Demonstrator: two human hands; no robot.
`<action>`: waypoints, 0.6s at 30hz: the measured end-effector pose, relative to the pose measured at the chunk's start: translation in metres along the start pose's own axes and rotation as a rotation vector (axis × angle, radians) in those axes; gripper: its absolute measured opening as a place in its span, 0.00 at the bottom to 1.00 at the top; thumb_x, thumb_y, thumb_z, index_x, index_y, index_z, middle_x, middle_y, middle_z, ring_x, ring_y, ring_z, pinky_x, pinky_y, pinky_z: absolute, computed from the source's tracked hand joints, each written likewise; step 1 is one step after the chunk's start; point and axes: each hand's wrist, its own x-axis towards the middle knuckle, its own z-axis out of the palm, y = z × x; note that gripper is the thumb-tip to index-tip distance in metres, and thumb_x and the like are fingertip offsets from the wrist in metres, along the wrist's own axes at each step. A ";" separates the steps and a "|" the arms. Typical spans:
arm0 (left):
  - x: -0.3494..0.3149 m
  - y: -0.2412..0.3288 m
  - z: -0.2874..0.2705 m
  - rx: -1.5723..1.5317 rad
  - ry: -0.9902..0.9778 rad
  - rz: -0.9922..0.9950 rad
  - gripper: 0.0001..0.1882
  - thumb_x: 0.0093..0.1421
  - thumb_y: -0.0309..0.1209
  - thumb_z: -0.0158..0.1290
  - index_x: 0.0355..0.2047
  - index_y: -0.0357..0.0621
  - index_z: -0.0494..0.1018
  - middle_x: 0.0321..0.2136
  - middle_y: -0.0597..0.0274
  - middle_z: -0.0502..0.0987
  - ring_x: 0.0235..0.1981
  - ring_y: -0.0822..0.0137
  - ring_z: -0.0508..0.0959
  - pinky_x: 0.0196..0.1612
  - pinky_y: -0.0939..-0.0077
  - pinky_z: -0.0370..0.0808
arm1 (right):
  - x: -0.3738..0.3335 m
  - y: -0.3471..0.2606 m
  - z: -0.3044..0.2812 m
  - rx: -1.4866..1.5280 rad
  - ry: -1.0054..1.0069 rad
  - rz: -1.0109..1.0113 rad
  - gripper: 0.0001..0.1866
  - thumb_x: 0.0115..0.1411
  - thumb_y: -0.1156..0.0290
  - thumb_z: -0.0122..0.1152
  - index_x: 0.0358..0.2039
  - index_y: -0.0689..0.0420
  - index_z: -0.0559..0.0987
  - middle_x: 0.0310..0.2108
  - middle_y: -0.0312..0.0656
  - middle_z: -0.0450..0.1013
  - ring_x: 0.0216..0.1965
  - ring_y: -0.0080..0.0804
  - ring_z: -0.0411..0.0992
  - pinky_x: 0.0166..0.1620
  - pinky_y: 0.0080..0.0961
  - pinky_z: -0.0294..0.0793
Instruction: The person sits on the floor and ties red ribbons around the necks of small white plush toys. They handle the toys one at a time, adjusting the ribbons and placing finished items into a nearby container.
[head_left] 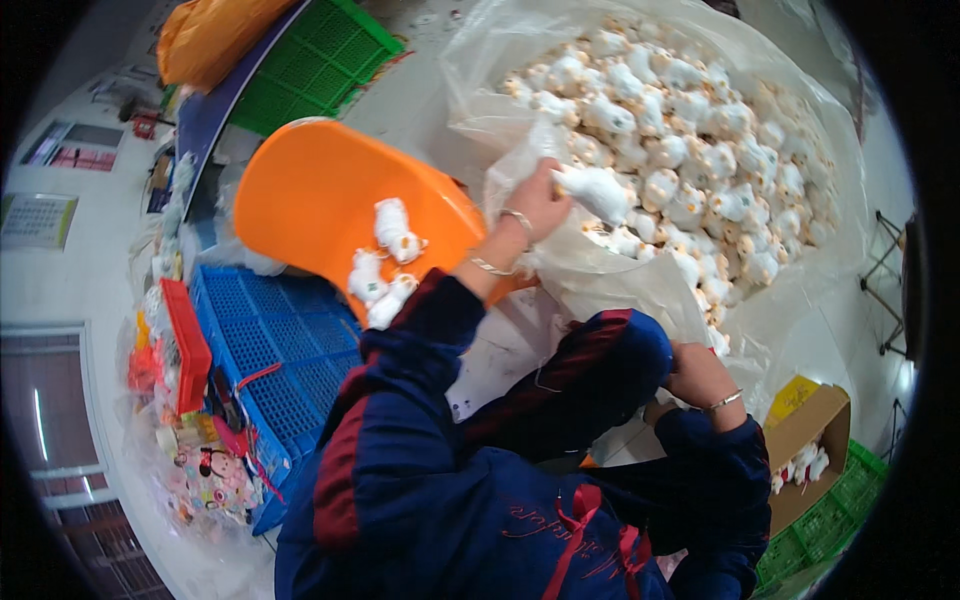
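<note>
My left hand (541, 203) reaches forward over the near edge of a large clear plastic bag (475, 75), its fingers closed round a small white plush toy (597, 193). Inside the bag lies a heap of similar white plush toys (690, 150) with orange-yellow parts. Beside my raised knee, my right hand (700, 374) is curled close to the bag's near edge. Its fingertips are partly hidden, and what they hold cannot be made out. Three more white plush toys (393, 228) lie on an orange plastic chair seat (300, 190) to the left of my left forearm.
A blue plastic crate (275, 335) stands at the left, with a red tray (185, 345) beside it. A green crate (315, 62) is at the far left. At the right, a cardboard box (815, 445) holding small plush toys rests on a green crate (825, 515).
</note>
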 end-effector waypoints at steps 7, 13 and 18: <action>-0.126 -0.165 -0.219 -0.173 0.488 -0.211 0.19 0.56 0.30 0.62 0.44 0.32 0.74 0.36 0.52 0.81 0.34 0.65 0.82 0.35 0.70 0.79 | 0.009 -0.034 -0.004 -0.067 -0.001 -0.019 0.15 0.56 0.64 0.65 0.40 0.58 0.81 0.35 0.59 0.78 0.39 0.63 0.75 0.45 0.48 0.76; -0.177 -0.284 -0.227 0.254 0.531 -0.509 0.23 0.52 0.43 0.62 0.29 0.29 0.78 0.28 0.42 0.83 0.31 0.50 0.85 0.37 0.57 0.79 | 0.021 -0.044 -0.005 -0.054 -0.007 -0.068 0.16 0.56 0.63 0.66 0.40 0.60 0.82 0.33 0.56 0.80 0.37 0.57 0.78 0.43 0.45 0.77; -0.146 -0.214 -0.235 0.466 0.667 -0.323 0.33 0.59 0.44 0.63 0.54 0.30 0.68 0.33 0.48 0.76 0.33 0.55 0.76 0.38 0.61 0.76 | 0.003 -0.019 -0.034 0.131 0.320 -0.001 0.17 0.59 0.59 0.66 0.40 0.61 0.81 0.32 0.52 0.81 0.36 0.51 0.80 0.41 0.41 0.78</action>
